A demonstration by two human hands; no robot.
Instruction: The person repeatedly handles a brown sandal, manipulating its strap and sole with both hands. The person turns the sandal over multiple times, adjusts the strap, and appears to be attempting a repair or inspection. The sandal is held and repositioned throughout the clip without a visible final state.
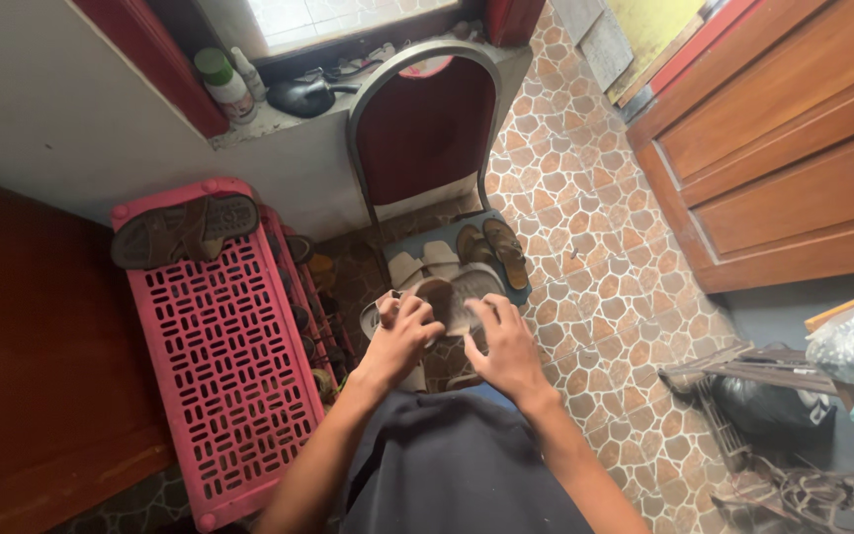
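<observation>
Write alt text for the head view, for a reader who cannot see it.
Seen from above, a person's left hand and right hand both grip a grey shoe above a patterned stone-tile floor. A pink perforated shoe rack stands to the left with a dark sandal on top, and a red-backed chair stands ahead.

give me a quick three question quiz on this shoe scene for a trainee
1. True or false: both hands are on the grey shoe.
2. What lies on top of the pink rack? A) a dark sandal B) a bottle C) a black bag
3. Fill in: the brown sandals lie on the seat of the red ____.

Key
1. True: left hand and right hand both grip it.
2. A: the dark sandal lies across the rack's top end.
3. chair.
</observation>
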